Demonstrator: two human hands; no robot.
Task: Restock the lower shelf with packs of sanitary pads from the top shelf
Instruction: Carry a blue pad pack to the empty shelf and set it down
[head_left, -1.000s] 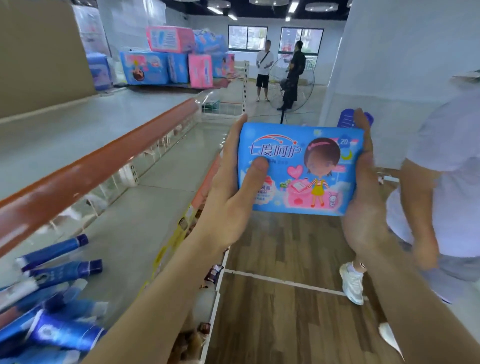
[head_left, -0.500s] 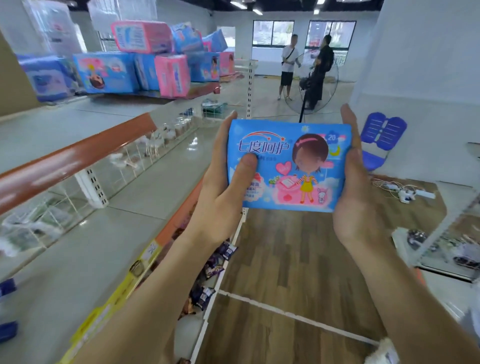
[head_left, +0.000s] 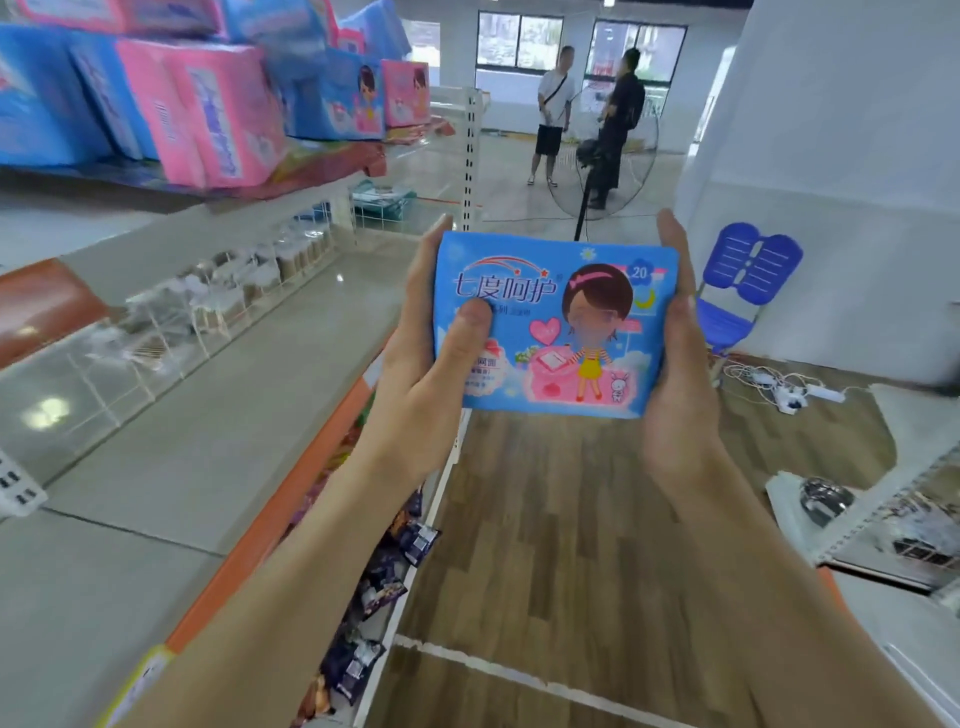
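Holding a blue pack of sanitary pads (head_left: 556, 325) out in front, between both hands and above the wooden floor (head_left: 561, 545). Gripping its left end with the left hand (head_left: 421, 364), thumb pressing on the printed front, fingers wrapping behind. Clasping its right end with the right hand (head_left: 675, 358), palm against the side and fingertips rising above the top edge; thumb not showing.

Reading on the front: large white characters "七度呵护" under a red arc with stars, a "20" on a dark blue flower badge at upper right beside a yellow crescent moon, a cartoon girl with a pink hair bow and yellow skirt, a pink heart, a small white rabbit. Smaller print beneath the left thumb staying too blurred to read.

Looking left of the left hand, just beside it and lower: a grey lower shelf (head_left: 171, 441) with an orange front edge and a yellow price strip near the forearm, wire dividers (head_left: 218, 306) standing at its back. Looking up and far left of the hands: the top shelf (head_left: 332, 166) carrying stacked pink and blue packs (head_left: 218, 119), some showing the same cartoon girl, lettering blurred.

Showing below the left forearm: dark snack packets (head_left: 384, 577) on a lower level. Standing right of the right hand: a blue folding chair (head_left: 743, 291) against a white wall, cables and a power strip (head_left: 789, 389) on the floor near it. Standing well beyond the pack: two people (head_left: 587, 114) beside a large floor fan (head_left: 602, 171).
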